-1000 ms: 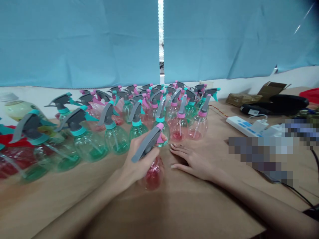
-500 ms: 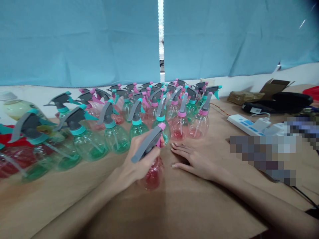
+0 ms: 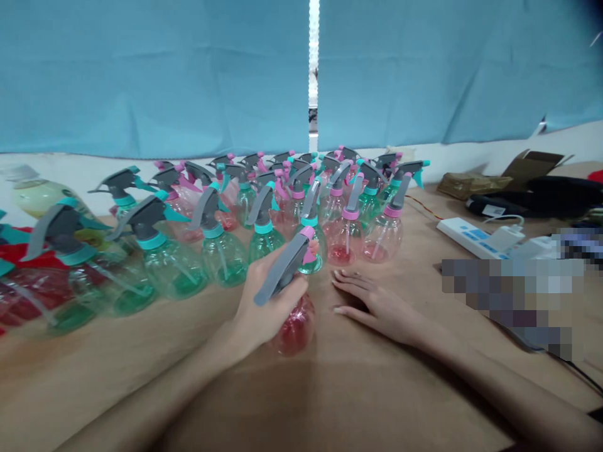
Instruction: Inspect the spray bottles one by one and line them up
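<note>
My left hand (image 3: 264,300) is wrapped round the neck of a pink spray bottle (image 3: 294,326) with a grey trigger head (image 3: 282,269), which stands on the brown table (image 3: 330,389). Just to its right my right hand (image 3: 377,304) lies flat on the table, fingers stretched out and holding nothing. Right behind both hands stand several green and pink spray bottles (image 3: 264,220) with grey heads, packed in rows.
More spray bottles (image 3: 94,263) spread along the left. A white power strip (image 3: 475,235) with a plugged charger, a black pouch (image 3: 532,198) and an open cardboard box (image 3: 532,162) lie at the right. A blue curtain (image 3: 188,69) hangs behind the table.
Both hands and the held bottle keep their pose. The view has shifted slightly, so everything sits a little further right in the picture.
</note>
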Demonstrator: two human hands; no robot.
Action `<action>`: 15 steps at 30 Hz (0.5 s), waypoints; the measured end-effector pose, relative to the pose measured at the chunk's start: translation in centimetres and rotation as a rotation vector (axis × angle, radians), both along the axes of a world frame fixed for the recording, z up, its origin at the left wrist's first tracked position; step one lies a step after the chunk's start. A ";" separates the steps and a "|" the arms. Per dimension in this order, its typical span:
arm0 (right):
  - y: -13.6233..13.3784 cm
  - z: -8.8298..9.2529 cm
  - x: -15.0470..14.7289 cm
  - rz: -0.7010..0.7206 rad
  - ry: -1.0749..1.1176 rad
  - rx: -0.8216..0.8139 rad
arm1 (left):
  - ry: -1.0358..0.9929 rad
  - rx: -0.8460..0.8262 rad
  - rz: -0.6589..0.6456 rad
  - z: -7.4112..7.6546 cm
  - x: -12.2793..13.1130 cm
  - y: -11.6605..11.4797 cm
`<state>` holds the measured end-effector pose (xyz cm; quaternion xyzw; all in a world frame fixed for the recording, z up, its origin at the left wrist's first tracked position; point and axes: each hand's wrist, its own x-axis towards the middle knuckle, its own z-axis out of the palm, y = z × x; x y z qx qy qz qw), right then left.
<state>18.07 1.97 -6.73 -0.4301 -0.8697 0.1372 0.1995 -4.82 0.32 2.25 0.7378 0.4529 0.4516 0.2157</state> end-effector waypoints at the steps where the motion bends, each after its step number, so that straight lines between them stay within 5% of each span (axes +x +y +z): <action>1: 0.0 0.1 0.1 0.002 0.002 -0.003 | -0.011 -0.005 -0.007 0.0 0.0 0.0; 15: 0.0 0.2 0.3 0.032 0.015 -0.009 | -0.032 -0.042 -0.049 0.6 0.1 -0.1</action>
